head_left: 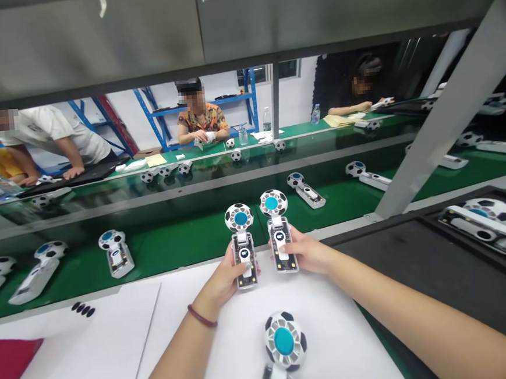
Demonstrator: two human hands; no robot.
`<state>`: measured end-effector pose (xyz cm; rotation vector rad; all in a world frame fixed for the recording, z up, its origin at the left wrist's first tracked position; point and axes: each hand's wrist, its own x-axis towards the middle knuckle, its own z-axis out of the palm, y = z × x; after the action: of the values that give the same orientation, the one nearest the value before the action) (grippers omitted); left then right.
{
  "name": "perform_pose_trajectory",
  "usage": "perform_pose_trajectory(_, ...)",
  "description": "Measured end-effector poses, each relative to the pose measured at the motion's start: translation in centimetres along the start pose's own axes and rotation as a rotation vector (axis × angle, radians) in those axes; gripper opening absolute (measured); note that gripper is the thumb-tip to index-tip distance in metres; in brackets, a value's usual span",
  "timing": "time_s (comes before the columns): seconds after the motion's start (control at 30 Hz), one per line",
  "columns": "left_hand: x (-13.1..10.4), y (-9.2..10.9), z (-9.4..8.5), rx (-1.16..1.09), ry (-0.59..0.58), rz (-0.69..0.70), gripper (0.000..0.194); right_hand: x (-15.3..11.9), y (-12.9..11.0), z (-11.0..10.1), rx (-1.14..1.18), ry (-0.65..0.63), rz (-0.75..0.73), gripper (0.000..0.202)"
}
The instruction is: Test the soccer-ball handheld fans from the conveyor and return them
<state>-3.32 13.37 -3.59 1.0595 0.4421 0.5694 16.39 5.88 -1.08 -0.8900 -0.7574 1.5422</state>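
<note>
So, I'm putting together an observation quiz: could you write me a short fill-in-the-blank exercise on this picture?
1. The left hand and the right hand each hold ____ fan.
2. A dark red band circles the ____ wrist.
3. A third fan lies on a ____ sheet.
4. Just beyond the hands, the long surface bearing more fans is coloured ____.

Missing words: one; left; white; green.
</note>
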Motion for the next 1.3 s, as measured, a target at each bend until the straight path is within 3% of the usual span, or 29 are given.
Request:
perform_pose_trajectory(0.47,-0.1,0.3,-0.2,0.021,-0.023,-0.026,0.066,0.3,-0.1,-0.2,0.004,0.058,-0.018,0.052)
perform_pose_trajectory(1.03,-0.2,0.0,0.0,0.052,0.035,-0.024,0.060,0.4,-0.1,-0.9,0.036,0.062,-0.079,0.051)
perform_pose_trajectory(1.17,-0.5,0.8,1.6,0.035,0.030,0.007,0.058,0.3,-0.6,-1.0,-0.001,0.039,-0.083,0.053)
perform_pose_trajectory(1.3,-1.2,3.4,4.9,0.046,-0.043,0.166,0.047,-0.3,-2.0,-0.8,-0.040,-0.025,-0.199,0.054)
